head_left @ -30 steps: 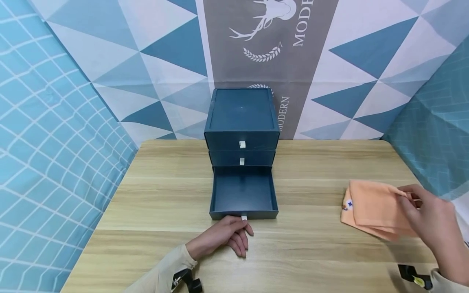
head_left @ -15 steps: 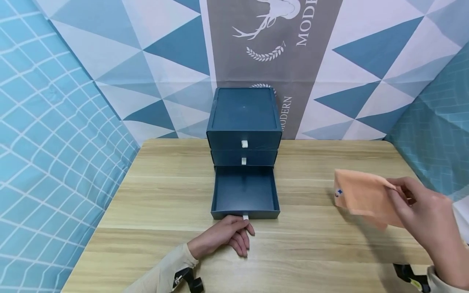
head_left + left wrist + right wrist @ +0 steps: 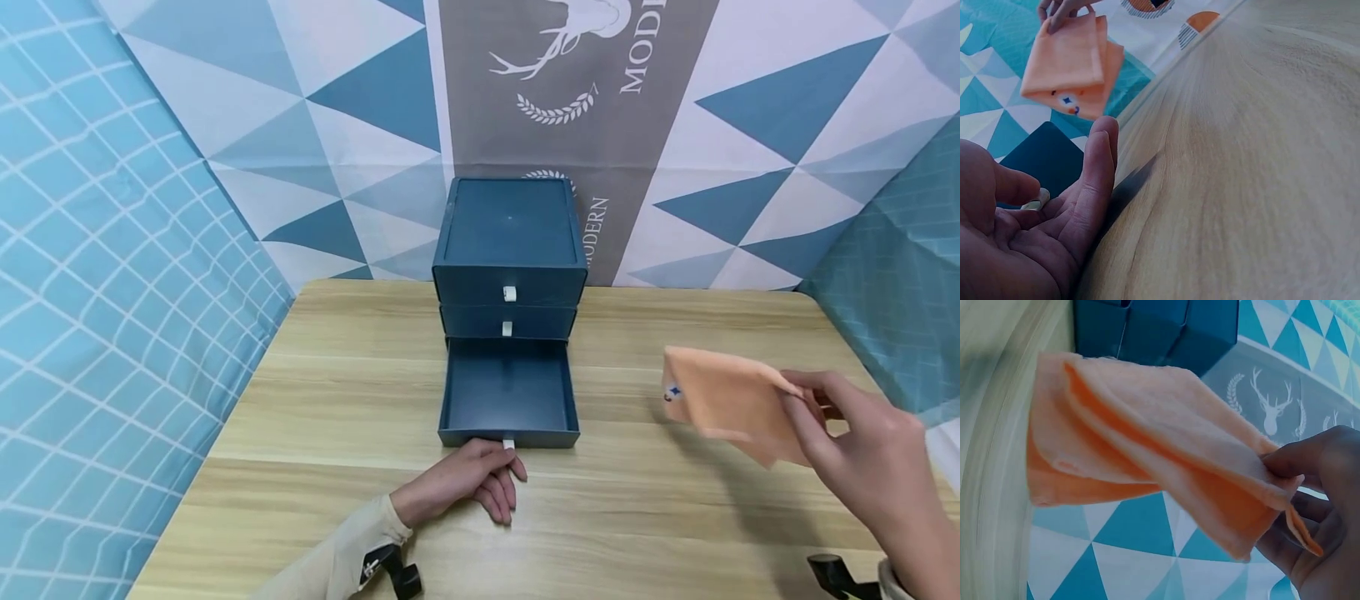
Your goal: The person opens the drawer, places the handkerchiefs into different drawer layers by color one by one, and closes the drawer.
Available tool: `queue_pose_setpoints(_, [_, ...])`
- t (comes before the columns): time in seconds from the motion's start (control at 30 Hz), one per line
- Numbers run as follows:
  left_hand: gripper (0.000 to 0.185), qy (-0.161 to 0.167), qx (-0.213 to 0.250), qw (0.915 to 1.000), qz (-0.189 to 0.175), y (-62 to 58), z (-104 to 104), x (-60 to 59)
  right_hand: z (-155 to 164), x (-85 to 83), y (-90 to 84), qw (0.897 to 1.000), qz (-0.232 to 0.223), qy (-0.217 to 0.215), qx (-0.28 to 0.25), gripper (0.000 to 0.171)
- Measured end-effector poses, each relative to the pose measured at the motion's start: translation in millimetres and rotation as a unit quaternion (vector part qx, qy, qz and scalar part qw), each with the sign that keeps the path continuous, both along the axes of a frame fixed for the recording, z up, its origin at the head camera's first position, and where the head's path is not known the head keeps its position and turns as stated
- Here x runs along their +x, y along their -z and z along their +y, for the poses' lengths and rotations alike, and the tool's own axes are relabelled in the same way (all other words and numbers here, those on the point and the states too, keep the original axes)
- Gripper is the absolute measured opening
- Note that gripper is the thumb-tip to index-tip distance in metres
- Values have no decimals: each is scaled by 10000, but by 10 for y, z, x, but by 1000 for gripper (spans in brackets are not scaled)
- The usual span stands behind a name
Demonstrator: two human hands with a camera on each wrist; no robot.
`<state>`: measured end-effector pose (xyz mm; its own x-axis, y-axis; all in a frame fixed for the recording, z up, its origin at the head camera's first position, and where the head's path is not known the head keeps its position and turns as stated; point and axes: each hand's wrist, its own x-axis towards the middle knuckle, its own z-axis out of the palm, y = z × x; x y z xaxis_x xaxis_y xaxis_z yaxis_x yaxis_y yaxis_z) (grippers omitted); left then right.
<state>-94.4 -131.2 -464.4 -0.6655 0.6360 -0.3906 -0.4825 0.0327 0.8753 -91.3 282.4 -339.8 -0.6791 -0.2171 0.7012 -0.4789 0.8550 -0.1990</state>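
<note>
A dark blue drawer unit (image 3: 510,221) stands at the back of the table, its bottom drawer (image 3: 508,438) pulled out and bare inside. My left hand (image 3: 476,479) is at the drawer's front, thumb and a finger pinching the white pull tab (image 3: 1036,201); the other fingers extend. To the right, my right hand (image 3: 862,442) pinches one end of a folded orange towel (image 3: 731,404), held up above the table. A small blue star print (image 3: 1067,100) shows on the towel. In the right wrist view the towel's (image 3: 1147,437) folds hang loosely apart.
The wooden table (image 3: 337,375) runs under everything. Two upper drawers (image 3: 480,321) are closed, each with a white tab. Patterned cloth (image 3: 360,108) covers the back, with blue cloth (image 3: 97,292) at the left and teal cloth (image 3: 907,267) at the right.
My right hand has lifted the towel off the table and carried it a little left toward the drawer unit. The left hand keeps its place at the tab. The head view has shifted slightly.
</note>
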Motion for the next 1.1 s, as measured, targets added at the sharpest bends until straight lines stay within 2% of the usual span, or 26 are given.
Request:
queue_pose_setpoints(0.13, [39, -24, 0, 10000, 17, 4, -3, -1, -57, 15, -25, 9992, 183, -155, -315, 40])
queue_pose_setpoints(0.4, [40, -12, -3, 10000, 9, 1, -5, -4, -225, -53, -119, 9955, 436, -483, -695, 58])
queue_pose_setpoints(0.7, [40, 5, 1, 10000, 23, 2, -5, -1, -396, -127, -228, 9924, 578, -841, -685, 59])
queue_pose_setpoints(0.93, [40, 4, -2, 10000, 27, 3, -9, 0, -566, -178, -273, 9836, 764, -1223, -1079, 50])
queue_pose_setpoints(1.1, [40, 30, -1, 10000, 9, -1, -10, -2, -711, -226, -299, 9791, 906, -1333, -1241, 44])
